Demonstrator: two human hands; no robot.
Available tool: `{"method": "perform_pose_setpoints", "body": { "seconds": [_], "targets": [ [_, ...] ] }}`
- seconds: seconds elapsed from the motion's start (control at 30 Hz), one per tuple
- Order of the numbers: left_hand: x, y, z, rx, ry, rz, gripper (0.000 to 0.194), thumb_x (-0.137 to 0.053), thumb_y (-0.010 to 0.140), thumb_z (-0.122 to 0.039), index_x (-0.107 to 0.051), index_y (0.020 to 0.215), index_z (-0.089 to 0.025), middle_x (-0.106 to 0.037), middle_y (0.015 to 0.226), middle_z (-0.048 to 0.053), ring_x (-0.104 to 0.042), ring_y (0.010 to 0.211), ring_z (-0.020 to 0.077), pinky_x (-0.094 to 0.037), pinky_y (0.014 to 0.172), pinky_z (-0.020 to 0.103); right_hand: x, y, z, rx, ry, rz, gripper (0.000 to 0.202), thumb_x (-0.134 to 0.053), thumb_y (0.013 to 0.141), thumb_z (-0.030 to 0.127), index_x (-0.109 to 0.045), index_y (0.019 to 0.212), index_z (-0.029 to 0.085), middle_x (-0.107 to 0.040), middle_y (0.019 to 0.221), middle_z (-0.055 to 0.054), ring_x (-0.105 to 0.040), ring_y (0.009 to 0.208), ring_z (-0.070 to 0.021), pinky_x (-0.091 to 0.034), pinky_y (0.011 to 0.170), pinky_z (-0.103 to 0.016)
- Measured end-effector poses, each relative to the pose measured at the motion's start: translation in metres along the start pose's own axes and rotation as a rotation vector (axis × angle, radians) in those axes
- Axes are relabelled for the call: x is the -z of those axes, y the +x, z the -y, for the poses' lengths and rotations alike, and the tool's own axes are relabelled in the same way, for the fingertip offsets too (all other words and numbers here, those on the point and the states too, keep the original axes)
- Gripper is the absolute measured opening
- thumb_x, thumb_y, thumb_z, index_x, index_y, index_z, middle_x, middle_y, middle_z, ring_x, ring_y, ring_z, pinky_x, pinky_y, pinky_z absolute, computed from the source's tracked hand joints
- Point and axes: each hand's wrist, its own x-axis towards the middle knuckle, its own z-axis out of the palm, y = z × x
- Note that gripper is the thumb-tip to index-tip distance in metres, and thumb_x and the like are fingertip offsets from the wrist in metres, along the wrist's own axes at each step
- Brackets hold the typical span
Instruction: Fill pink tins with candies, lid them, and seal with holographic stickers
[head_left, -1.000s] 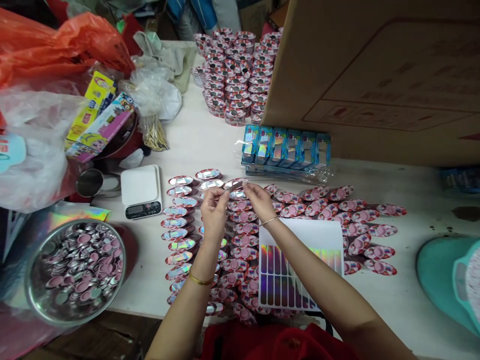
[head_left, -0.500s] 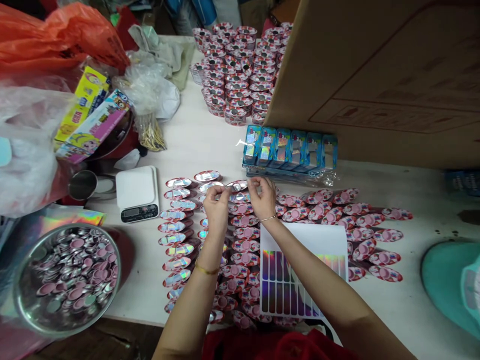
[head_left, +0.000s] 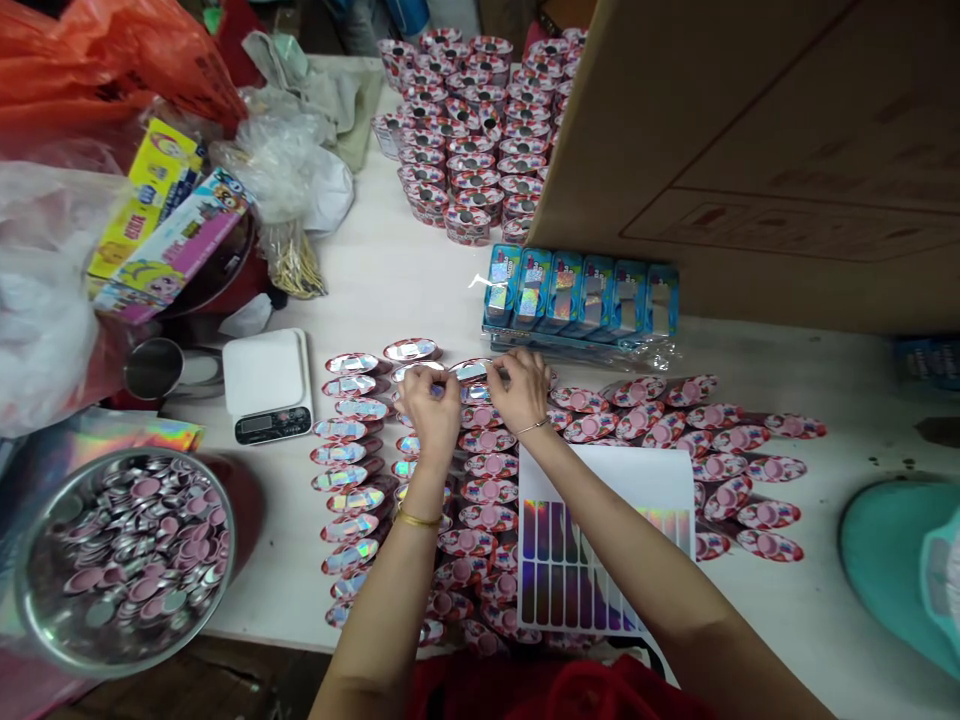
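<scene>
Both hands meet over one oval container (head_left: 472, 370) in the top row, where a shiny silver strip lies across its top. My left hand (head_left: 431, 410) is closed in a pinch at the strip's left end. At the right end, my right hand (head_left: 519, 388) has its fingers bent and pressed together on the strip. Rows of similar containers with silver strips (head_left: 349, 454) stand to the left. Containers with pink round caps (head_left: 489, 466) stand below the hands. A sheet of holographic stickers (head_left: 606, 475) lies under my right forearm.
A white scale (head_left: 266, 375) and a metal bowl of small caps (head_left: 142, 560) are at left. Blue boxes in plastic (head_left: 581, 295) stand just beyond my right hand. A large cardboard box (head_left: 750, 170) fills the upper right; a teal tub (head_left: 892, 570) is at right.
The silver strip now lies flat across the container's top. My right hand has lowered its fingers onto it, and my left hand has shifted slightly left. The view has moved a little.
</scene>
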Motion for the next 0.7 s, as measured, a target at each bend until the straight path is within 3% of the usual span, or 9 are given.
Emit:
{"method": "perform_pose_setpoints", "body": {
  "seconds": [0.17, 0.27, 0.4, 0.47, 0.6, 0.7],
  "targets": [
    [-0.010, -0.002, 0.003, -0.043, 0.186, 0.003, 0.009, -0.061, 0.079, -0.025, -0.062, 0.073, -0.019, -0.060, 0.101, 0.008, -0.049, 0.105, 0.0285, -0.031, 0.093, 0.046, -0.009, 0.001, -0.003, 0.056, -0.118, 0.041, 0.021, -0.050, 0.092, 0.033, -0.062, 0.082, 0.020, -0.063, 0.098, -0.010, -0.048, 0.098, -0.0268, -0.031, 0.083, -0.038],
    [-0.013, -0.001, 0.005, -0.044, 0.240, 0.011, 0.009, -0.062, 0.079, -0.027, -0.062, 0.080, -0.019, -0.058, 0.105, 0.010, -0.049, 0.106, 0.0313, -0.032, 0.092, 0.048, -0.015, 0.004, -0.004, 0.060, -0.124, 0.036, 0.016, -0.050, 0.090, 0.028, -0.062, 0.095, 0.018, -0.063, 0.103, -0.011, -0.048, 0.102, -0.0287, -0.032, 0.086, -0.041],
    [-0.007, 0.004, 0.003, -0.052, 0.248, -0.032, 0.032, -0.064, 0.077, -0.027, -0.056, 0.106, -0.016, -0.055, 0.113, 0.015, -0.047, 0.110, 0.0342, -0.034, 0.091, 0.049, -0.012, 0.006, -0.008, 0.098, -0.025, 0.014, 0.029, -0.048, 0.087, 0.017, -0.057, 0.114, 0.016, -0.063, 0.110, -0.013, -0.049, 0.106, -0.0282, -0.035, 0.090, -0.041],
    [0.000, 0.002, 0.000, -0.176, 0.166, 0.084, 0.025, -0.057, 0.083, -0.025, -0.056, 0.106, -0.017, -0.058, 0.109, 0.013, -0.049, 0.107, 0.0295, -0.036, 0.091, 0.044, -0.001, 0.001, -0.014, 0.156, 0.085, 0.013, 0.024, -0.045, 0.089, 0.018, -0.059, 0.109, 0.017, -0.064, 0.105, -0.011, -0.052, 0.102, -0.0254, -0.037, 0.090, -0.038],
    [0.018, -0.028, -0.005, -0.534, 0.010, 0.566, 0.015, -0.049, 0.091, -0.031, -0.060, 0.094, -0.020, -0.061, 0.096, 0.006, -0.054, 0.097, 0.0205, -0.040, 0.087, 0.034, 0.037, -0.027, -0.039, 0.169, 0.277, -0.080, 0.019, -0.044, 0.094, 0.027, -0.060, 0.098, 0.019, -0.063, 0.094, -0.008, -0.056, 0.093, -0.0207, -0.043, 0.086, -0.035],
    [0.032, -0.071, 0.000, -0.541, 0.072, 0.632, 0.021, -0.053, 0.090, -0.040, -0.060, 0.088, -0.020, -0.060, 0.090, 0.005, -0.056, 0.091, 0.0203, -0.042, 0.083, 0.034, 0.073, -0.066, -0.070, 0.070, 0.225, -0.190, 0.021, -0.046, 0.093, 0.033, -0.061, 0.099, 0.020, -0.063, 0.096, -0.008, -0.057, 0.097, -0.0214, -0.043, 0.090, -0.038]
  ]
}}
